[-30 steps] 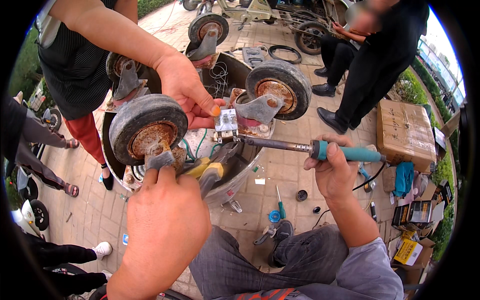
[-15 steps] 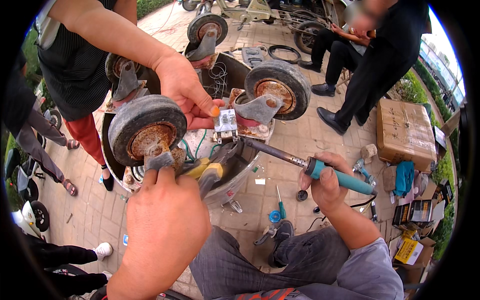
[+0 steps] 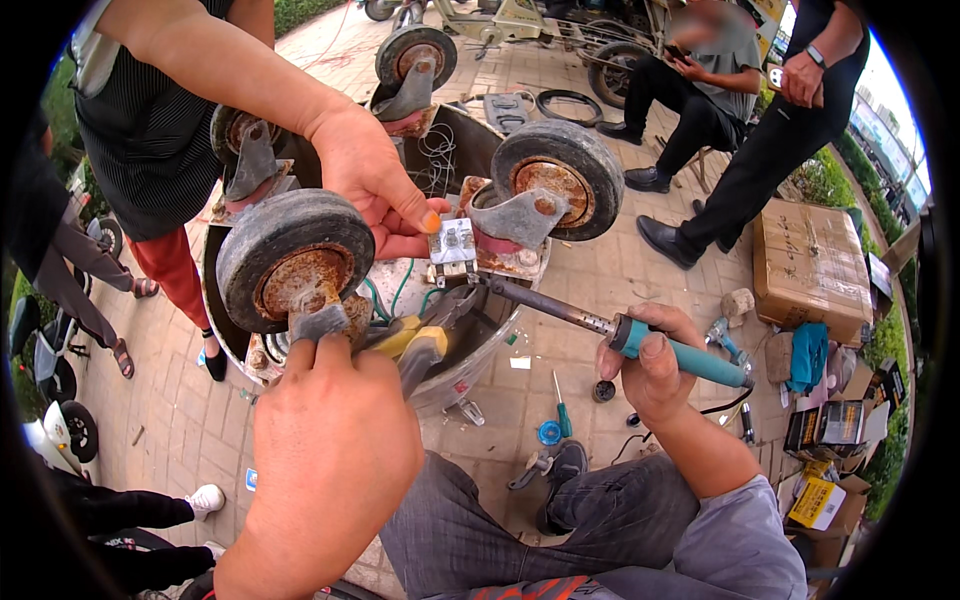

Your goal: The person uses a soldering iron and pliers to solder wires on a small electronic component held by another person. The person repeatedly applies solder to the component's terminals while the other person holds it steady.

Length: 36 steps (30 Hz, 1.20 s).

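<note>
One curved tub rim [image 3: 503,331] passes under our soldering iron [image 3: 628,336], brick paving [image 3: 490,425] spreading beyond | tip [image 3: 492,284] points left and slightly up, long axis slanting, beside a silvery metal block [image 3: 452,243] in a co-worker's hand [image 3: 375,180] | our right hand [image 3: 657,372] grips the teal handle [image 3: 705,366]; our left hand [image 3: 335,425] curls at a rusty caster [image 3: 300,265], hold: we cannot tell
</note>
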{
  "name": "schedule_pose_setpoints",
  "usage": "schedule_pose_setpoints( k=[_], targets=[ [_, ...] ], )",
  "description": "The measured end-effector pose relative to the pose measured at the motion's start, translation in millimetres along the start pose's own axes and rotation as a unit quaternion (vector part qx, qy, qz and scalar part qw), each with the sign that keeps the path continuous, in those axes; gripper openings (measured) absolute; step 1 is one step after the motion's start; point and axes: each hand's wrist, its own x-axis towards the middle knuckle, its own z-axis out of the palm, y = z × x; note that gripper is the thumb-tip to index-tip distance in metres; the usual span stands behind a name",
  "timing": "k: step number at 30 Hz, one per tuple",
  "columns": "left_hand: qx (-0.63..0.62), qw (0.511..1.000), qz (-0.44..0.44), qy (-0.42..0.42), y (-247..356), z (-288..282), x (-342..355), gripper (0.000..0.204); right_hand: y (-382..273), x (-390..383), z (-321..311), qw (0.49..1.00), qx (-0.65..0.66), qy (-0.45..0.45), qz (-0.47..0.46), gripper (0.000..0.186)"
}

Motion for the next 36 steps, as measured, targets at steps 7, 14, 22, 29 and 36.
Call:
schedule_pose_setpoints(
  k=[7,14,22,29,36],
  targets=[
    [-0.001,1.000,0.003,-0.001,0,0,0,0.011,-1,1,0,1.000,-0.002,0.001,0.008,0.035],
    [-0.003,1.000,0.001,-0.001,0,0,1,0.011,-6,7,-2,0.999,-0.013,0.007,0.049,0.038],
    [-0.001,1.000,-0.002,-0.003,0,0,1,0.011,-8,11,1,0.998,-0.001,0.013,0.054,0.038],
    [-0.002,1.000,-0.001,-0.005,1,-2,1,0.011,-15,25,-2,0.996,-0.030,0.000,0.085,0.043],
    [0.010,1.000,0.010,-0.001,-2,-1,0,0.010,-36,53,-7,0.992,-0.044,-0.064,0.102,0.035]
  ],
)
